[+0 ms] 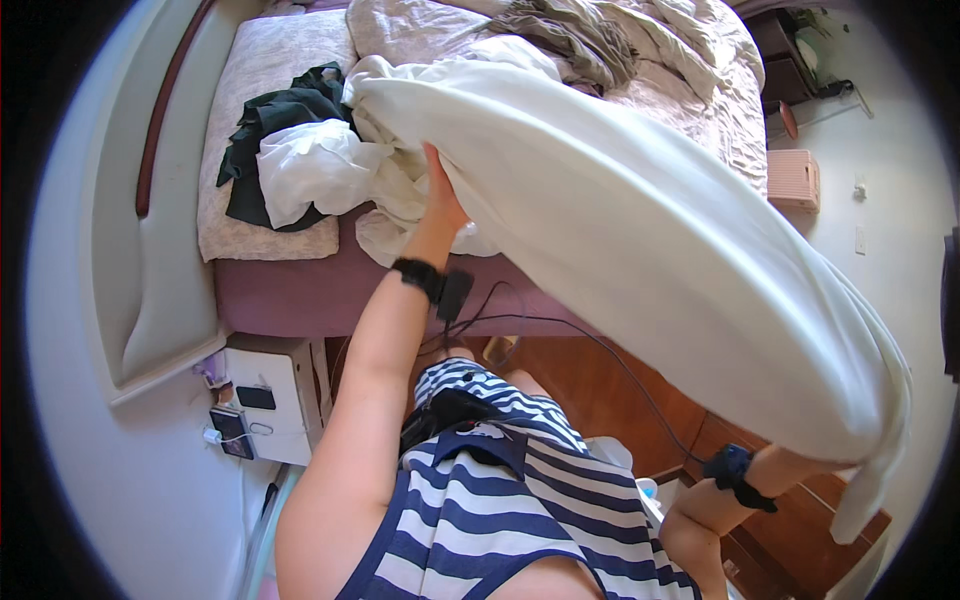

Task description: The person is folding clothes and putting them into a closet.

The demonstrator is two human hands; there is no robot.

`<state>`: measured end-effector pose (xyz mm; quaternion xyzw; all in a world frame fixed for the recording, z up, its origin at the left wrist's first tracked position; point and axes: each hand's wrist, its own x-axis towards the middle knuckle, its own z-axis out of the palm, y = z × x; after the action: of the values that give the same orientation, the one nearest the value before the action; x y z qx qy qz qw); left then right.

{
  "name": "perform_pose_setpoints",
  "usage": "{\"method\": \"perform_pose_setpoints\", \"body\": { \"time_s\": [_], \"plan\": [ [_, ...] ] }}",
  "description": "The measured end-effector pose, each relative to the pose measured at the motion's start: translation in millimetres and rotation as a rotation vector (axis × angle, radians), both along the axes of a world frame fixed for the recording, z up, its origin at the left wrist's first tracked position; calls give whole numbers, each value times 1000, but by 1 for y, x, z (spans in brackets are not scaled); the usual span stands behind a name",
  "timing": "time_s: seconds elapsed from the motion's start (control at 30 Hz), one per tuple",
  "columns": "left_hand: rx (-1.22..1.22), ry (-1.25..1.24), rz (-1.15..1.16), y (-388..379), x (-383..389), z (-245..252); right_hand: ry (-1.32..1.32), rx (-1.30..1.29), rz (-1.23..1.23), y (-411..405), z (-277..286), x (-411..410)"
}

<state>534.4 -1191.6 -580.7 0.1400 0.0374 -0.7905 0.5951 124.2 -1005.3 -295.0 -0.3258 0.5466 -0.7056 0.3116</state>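
A large white cloth (pixel 637 240) stretches from the near part of the bed up and out to the right. At its far right end, my right hand (pixel 814 463) holds it up. Folds cover those fingers, and a loose tail of fabric hangs past them. My left hand (pixel 448 196) reaches over the mattress edge, touching the cloth's lower edge near the bunched part. Its thumb shows, but the other fingers are hidden behind fabric, so its grip is unclear. Left of it lie a crumpled white garment (pixel 319 169) and a dark green garment (pixel 289 112).
Both garments rest against a patterned pillow (pixel 270 52). A rumpled duvet (pixel 675 112) and a brown cloth (pixel 574 37) lie farther back. Black cables (pixel 555 319) run between my wrist straps. A white bedside cabinet (pixel 274 390) stands at left, a pink suitcase (pixel 793 180) at right.
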Motion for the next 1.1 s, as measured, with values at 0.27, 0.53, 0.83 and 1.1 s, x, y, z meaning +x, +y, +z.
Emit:
{"method": "perform_pose_setpoints", "body": {
  "time_s": [0.27,0.53,0.83,1.1],
  "plan": [
    [-232,-399,-60,-8,-57,136,162,-75,-180,91,53,-40],
    [-854,-1123,-580,145,-211,211,216,-170,-213,153,71,-97],
    [-1724,-1246,-1601,276,-373,179,289,-157,-268,261,83,-177],
    [-1854,-889,-498,339,-491,269,388,318,-138,304,65,-204]
  ]
}}
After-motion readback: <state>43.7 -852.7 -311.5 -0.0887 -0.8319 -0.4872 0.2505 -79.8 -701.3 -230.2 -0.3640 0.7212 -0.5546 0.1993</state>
